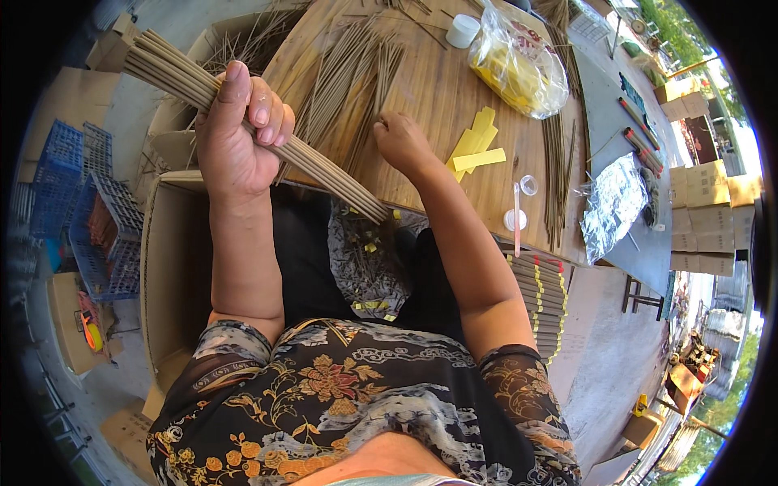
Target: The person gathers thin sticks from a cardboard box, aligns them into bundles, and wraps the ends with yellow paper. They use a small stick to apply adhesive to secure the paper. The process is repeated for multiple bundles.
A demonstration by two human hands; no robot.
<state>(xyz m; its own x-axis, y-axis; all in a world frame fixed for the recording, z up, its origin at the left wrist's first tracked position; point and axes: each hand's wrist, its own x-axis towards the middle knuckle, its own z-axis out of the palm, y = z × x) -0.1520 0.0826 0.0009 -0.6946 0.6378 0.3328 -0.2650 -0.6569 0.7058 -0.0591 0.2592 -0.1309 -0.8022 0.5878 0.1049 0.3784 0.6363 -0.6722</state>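
Left hand (pixel 237 138) clenched around a thick bundle of thin brown sticks (pixel 267 134), thumb pressed on top, forearm raised upright from the lap. Bundle slanting from upper left down to the table edge, above the cardboard box (pixel 166 267). Right hand (pixel 399 139) loosely curled, fingertips on loose sticks (pixel 356 73) spread over the wooden table (pixel 442 97), arm stretched forward. Yellow paper strips (pixel 476 146) just beside that hand.
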